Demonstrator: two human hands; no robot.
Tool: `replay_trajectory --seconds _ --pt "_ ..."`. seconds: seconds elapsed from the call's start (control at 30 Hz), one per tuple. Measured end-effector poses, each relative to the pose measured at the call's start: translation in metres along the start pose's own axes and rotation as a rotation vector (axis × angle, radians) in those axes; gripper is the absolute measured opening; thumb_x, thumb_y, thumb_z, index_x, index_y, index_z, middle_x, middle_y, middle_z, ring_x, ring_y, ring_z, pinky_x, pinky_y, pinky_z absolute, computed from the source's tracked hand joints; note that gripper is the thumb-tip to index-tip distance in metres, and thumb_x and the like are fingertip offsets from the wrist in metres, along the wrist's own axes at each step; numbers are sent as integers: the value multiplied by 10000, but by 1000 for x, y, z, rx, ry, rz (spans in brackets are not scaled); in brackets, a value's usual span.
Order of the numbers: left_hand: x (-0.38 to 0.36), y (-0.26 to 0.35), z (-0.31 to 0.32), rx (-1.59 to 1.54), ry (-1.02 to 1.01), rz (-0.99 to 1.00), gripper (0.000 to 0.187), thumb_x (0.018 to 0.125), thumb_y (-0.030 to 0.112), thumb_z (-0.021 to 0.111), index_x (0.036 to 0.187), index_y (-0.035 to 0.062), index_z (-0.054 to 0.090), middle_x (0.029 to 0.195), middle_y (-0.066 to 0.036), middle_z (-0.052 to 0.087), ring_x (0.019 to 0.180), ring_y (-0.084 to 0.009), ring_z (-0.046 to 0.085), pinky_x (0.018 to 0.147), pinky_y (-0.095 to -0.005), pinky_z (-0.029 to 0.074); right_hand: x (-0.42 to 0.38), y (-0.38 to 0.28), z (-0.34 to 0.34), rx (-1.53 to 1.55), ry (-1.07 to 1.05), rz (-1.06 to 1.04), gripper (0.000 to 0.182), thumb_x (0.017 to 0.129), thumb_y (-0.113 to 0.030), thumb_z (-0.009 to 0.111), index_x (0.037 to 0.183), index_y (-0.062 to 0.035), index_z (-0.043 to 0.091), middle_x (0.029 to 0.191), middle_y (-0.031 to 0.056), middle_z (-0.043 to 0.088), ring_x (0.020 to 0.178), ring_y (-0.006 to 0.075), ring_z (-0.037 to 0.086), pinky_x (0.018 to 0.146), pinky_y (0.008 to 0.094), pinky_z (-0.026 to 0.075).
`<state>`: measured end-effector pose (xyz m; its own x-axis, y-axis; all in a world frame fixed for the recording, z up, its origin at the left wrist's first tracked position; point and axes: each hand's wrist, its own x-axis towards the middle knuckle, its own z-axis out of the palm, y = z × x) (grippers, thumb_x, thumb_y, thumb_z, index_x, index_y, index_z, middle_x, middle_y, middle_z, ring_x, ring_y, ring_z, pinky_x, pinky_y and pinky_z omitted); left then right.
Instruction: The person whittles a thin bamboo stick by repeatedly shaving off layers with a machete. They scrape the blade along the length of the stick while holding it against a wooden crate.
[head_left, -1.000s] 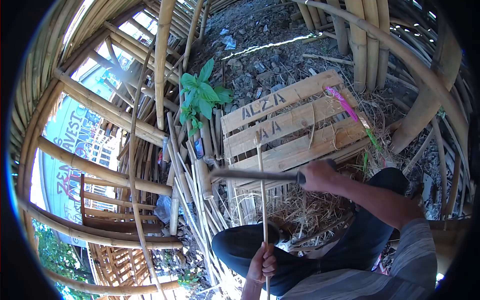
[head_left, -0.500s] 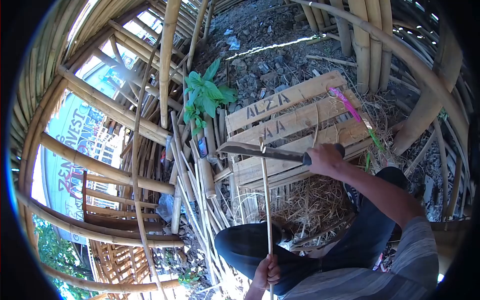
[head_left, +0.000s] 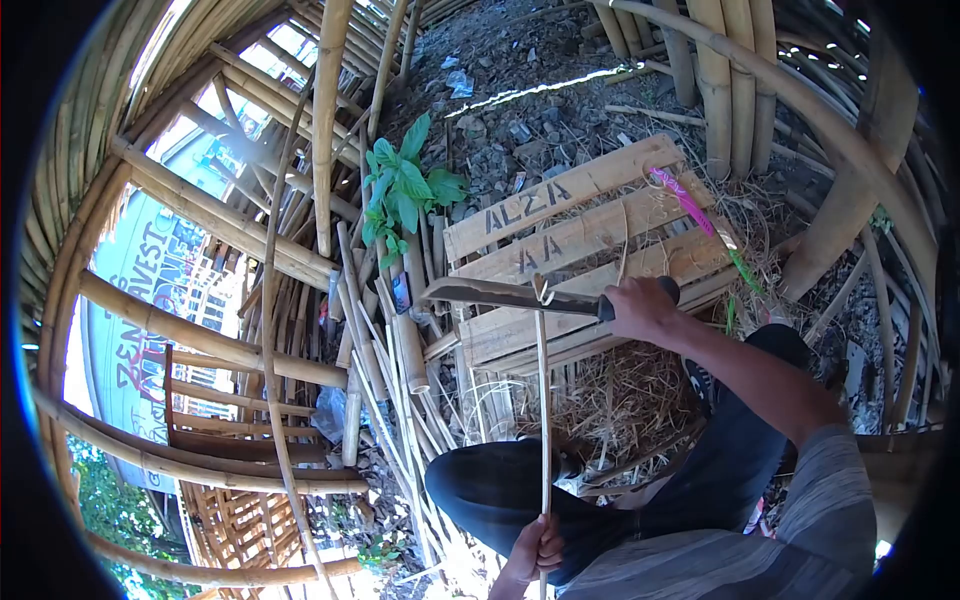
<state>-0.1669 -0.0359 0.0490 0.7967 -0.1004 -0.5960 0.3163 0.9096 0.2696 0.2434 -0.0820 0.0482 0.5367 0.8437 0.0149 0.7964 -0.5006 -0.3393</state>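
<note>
Bamboo is almost everywhere in this view: poles, split strips and a curved frame surround the person, who sits low with dark trousers and a grey striped sleeve. The right hand (head_left: 640,308) is stretched forward from the right side, the forearm rising toward the middle of the picture, and its fingers are closed firmly around the dark handle of a machete (head_left: 520,297). The blade is long, dark and a little curved; it lies almost level and points to the left, above the wooden pallet (head_left: 570,245), which carries black painted letters. The left hand (head_left: 537,551) is low, near the bottom edge, just before the knee, and its fingers are wrapped around the lower part of a thin bamboo strip (head_left: 543,400). This strip is pale, narrow and straight, and it stands almost upright from the left hand up to the blade. Its top end meets the edge of the machete near the middle of the blade, and it seems to be slightly split or frayed there, though the detail is too small to be sure. Behind the pallet lie dry straw (head_left: 620,395), stony ground and a green plant (head_left: 400,190) with broad leaves. A pink and green ribbon (head_left: 700,220) lies across the right end of the pallet.
</note>
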Motion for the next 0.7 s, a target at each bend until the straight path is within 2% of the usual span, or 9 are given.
replay_trajectory --seconds 0.07,0.2,0.27,0.37,0.4,0.47,0.5,0.6,0.7 --pt "9 -6 3 37 36 3 383 967 470 310 760 149 343 516 57 219 382 -47 162 341 -208 121 -7 -14 5 125 61 22 259 668 -226 628 823 -18 631 704 197 637 654 339 653 608 433 530" --pt "18 15 20 5 -11 -37 406 962 493 307 735 158 343 516 64 227 396 -41 175 349 -205 131 -36 -32 14 153 3 -183 242 656 -212 635 807 -23 626 681 196 633 630 335 651 594 429 529" --pt "21 22 28 85 218 -7 429 956 522 274 721 169 341 502 61 202 381 -50 150 342 -209 117 -39 -34 21 11 -90 -384 233 661 -214 643 802 -29 626 707 189 639 642 318 654 592 419 530" --pt "-4 -3 8 23 199 -104 435 941 544 312 705 180 343 508 64 227 389 -47 170 349 -211 129 1 13 6 -19 -122 74 228 691 -227 636 794 -24 645 723 181 640 674 307 656 600 408 530" --pt "-12 -8 5 97 321 -99 437 942 540 319 707 172 340 507 66 217 385 -48 161 351 -213 125 13 30 -9 44 -62 270 228 699 -228 634 787 -18 651 723 181 639 685 312 655 605 407 529" --pt "-16 -18 -9 113 316 -52 439 942 539 321 707 168 339 507 65 214 384 -48 159 352 -214 123 24 68 -4 98 284 356 243 708 -223 634 763 13 648 710 192 636 669 338 646 603 404 525" --pt "-19 -23 -16 111 311 -14 441 942 537 323 707 164 338 507 64 211 382 -48 157 353 -215 122 26 64 -10 100 282 343 243 708 -223 634 763 13 648 710 192 636 669 338 646 603 404 525" --pt "-10 -7 -6 138 160 80 442 943 522 342 711 147 342 513 60 215 387 -46 161 353 -214 124 32 68 -9 391 521 358 256 692 -210 643 682 44 614 598 213 595 623 345 628 587 414 492" --pt "-2 17 13 183 58 164 441 943 511 356 710 137 344 516 59 220 392 -44 166 351 -211 130 11 48 -23 572 527 252 240 682 -204 645 661 32 607 596 202 595 606 337 620 568 415 466"
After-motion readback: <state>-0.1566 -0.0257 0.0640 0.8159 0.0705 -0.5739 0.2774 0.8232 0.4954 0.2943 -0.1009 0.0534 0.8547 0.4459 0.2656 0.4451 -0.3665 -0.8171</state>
